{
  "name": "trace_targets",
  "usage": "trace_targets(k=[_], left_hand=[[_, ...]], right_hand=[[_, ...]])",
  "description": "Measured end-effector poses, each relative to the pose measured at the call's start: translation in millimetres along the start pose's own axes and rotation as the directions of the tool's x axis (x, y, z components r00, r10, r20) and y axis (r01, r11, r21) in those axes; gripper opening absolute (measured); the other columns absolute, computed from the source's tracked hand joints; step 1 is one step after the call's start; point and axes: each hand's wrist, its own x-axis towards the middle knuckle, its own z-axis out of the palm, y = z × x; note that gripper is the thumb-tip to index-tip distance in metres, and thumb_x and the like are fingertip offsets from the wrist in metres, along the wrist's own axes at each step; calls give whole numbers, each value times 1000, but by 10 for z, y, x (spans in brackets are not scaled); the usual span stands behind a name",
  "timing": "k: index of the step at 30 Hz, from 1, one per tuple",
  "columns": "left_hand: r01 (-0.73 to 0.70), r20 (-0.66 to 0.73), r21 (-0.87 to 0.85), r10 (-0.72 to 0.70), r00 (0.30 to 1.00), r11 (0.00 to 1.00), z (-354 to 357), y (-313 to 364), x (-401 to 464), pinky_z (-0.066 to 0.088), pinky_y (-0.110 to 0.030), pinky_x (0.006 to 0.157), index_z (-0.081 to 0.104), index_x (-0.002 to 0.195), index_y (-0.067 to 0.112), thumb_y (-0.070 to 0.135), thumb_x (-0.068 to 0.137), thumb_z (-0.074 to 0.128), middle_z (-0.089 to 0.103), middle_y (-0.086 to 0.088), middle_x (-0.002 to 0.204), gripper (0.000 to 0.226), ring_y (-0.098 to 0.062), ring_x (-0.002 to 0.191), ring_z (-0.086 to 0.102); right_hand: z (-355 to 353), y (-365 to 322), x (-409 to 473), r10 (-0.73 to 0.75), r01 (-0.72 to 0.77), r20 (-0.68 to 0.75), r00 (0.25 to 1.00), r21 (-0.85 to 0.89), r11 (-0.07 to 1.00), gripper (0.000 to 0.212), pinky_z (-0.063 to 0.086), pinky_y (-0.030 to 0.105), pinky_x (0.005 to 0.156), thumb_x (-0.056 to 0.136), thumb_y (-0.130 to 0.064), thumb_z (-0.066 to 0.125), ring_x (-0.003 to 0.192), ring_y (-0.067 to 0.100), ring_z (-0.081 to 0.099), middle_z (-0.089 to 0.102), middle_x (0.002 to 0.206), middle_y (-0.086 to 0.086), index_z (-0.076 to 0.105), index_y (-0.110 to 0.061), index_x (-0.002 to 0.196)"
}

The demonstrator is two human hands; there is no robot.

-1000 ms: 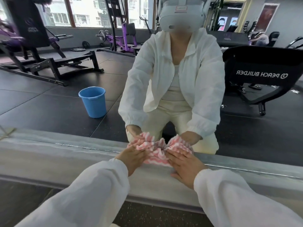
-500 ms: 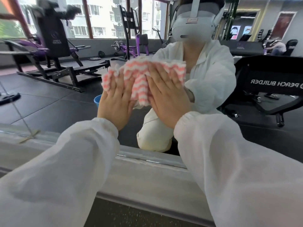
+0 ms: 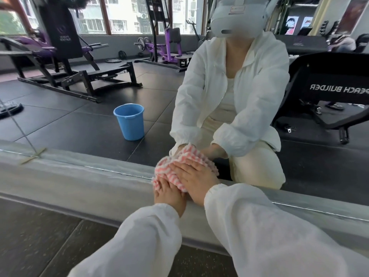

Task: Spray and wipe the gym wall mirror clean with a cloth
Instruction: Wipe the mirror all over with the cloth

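A: Progress? Wiping stage, I'd say. No spray bottle in sight; cloth [image 3: 180, 168] is on the mirror [image 3: 83, 120] at its bottom edge, just above the frame [image 3: 79, 182]. Glass above looks fairly clear, can't judge streaks. Blue bucket [image 3: 129, 121] shows in the reflection.

B: Fingers?

A: Both flat, not clenched. Right hand [image 3: 196, 176] presses the bunched cloth against the glass; left hand [image 3: 168, 193] sits lower-left, fingertips on the cloth's near edge.

A bunched pink-and-white striped cloth [image 3: 175, 172] is pressed against the wall mirror's [image 3: 83, 124] bottom edge.
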Motion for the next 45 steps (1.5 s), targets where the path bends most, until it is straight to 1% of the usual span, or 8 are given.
trace_targets(k=[5, 8, 11, 16, 21, 27, 33, 45], left_hand=[[-148, -66, 134, 158, 985, 980, 101, 174, -193, -11, -43, 114, -16, 148, 8, 39, 98, 5, -7, -20, 157, 63, -31, 142, -21], [-356, -398, 141, 383, 834, 924, 265, 343, -229, 5, -45, 115, 25, 144, 1, 30, 94, 18, 35, -25, 146, 59, -29, 144, -13], [-412, -496, 233, 472, 729, 881, 98, 602, -233, 11, -46, 113, 43, 139, 1, 22, 87, 32, 37, -21, 145, 57, -31, 143, 11], [-471, -560, 249, 522, 643, 846, -991, 1255, -325, 3, -44, 116, 8, 149, 2, 24, 85, 40, 26, -18, 150, 75, -33, 142, 13], [-514, -614, 298, 574, 542, 804, -2546, 1875, -316, 0, -44, 118, 14, 148, 2, 30, 89, 24, -6, -16, 157, 67, -29, 146, -5], [-552, -628, 379, 645, 436, 743, -4210, 2679, -476, 11, -51, 116, 18, 150, 5, 29, 91, 23, 9, -16, 157, 64, -35, 144, 10], [-625, -717, 404, 656, 237, 668, -5431, 3328, -559, 9, -45, 116, 8, 150, 7, 21, 99, 9, -8, -9, 158, 53, -30, 146, -1], [-518, -764, 473, 625, 162, 713, -6817, 4280, -833, 20, -49, 110, 23, 142, 2, 22, 87, 33, 39, -15, 146, 59, -36, 136, 22]], right_hand=[[296, 46, -298, -34, 38, 38, 999, -133, 990, 70, -29, 42, 101, 102, -30, 27, 143, 25, -21, -23, 156, 6, -25, -10, 144], [563, 217, -522, 55, -85, -211, 976, -134, 987, 86, -25, 44, 110, 90, -34, 53, 147, 24, -3, 0, 157, 4, -7, -8, 146], [676, 446, -761, 235, -269, -424, 875, -22, 963, 85, -7, 40, 118, 85, -28, 45, 146, 27, -7, 18, 152, 2, -4, -3, 149], [38, 1122, -1055, 416, -379, -468, 780, 176, 909, 79, 1, 42, 118, 86, -29, 30, 146, 28, -11, -13, 158, 15, -9, -4, 149], [-1088, 2154, -1229, 541, -467, -432, 722, 273, 841, 67, 12, 47, 114, 96, -33, 23, 143, 36, 10, 11, 154, 18, -2, -3, 150], [-2369, 3363, -1597, 639, -585, -441, 631, 271, 765, 60, 21, 47, 111, 94, -32, 30, 137, 37, 27, 24, 149, 23, 26, 1, 144], [-3307, 4381, -1967, 624, -647, -539, 565, 179, 741, 57, 4, 41, 117, 101, -29, 0, 131, 35, 29, 27, 143, 22, -5, 0, 149], [-4228, 5944, -2578, 498, -640, -717, 487, 95, 762, 71, -2, 38, 117, 88, -32, 36, 137, 34, 19, 16, 150, 15, 7, -3, 146]])
